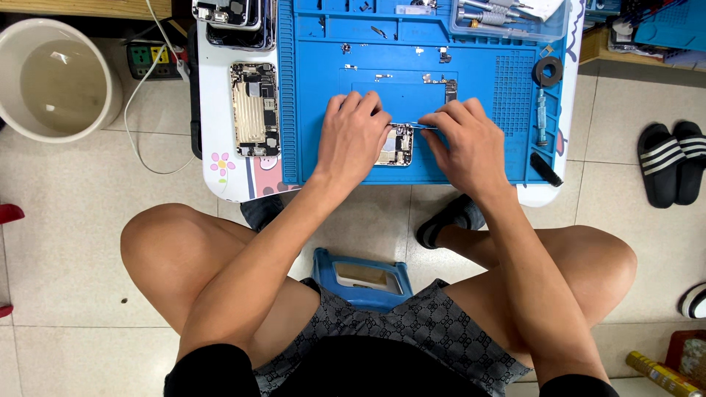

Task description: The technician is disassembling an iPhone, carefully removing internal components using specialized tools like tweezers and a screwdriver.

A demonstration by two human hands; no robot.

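Observation:
An opened phone body (398, 145) lies near the front edge of a blue work mat (323, 103) on a low white table. My left hand (353, 136) rests over the phone's left side and steadies it. My right hand (465, 143) grips thin metal tweezers (412, 126), whose tips point left over the phone's top edge. Most of the phone is hidden under my hands.
A second opened phone (254, 109) lies on the white table (220, 176) left of the mat, more phone parts (234, 18) behind it. Small screws and brackets dot the mat. A tool tray (507, 16), tape roll (547, 71), white bucket (55, 77), black sandals (671, 162) and blue stool (362, 278) surround me.

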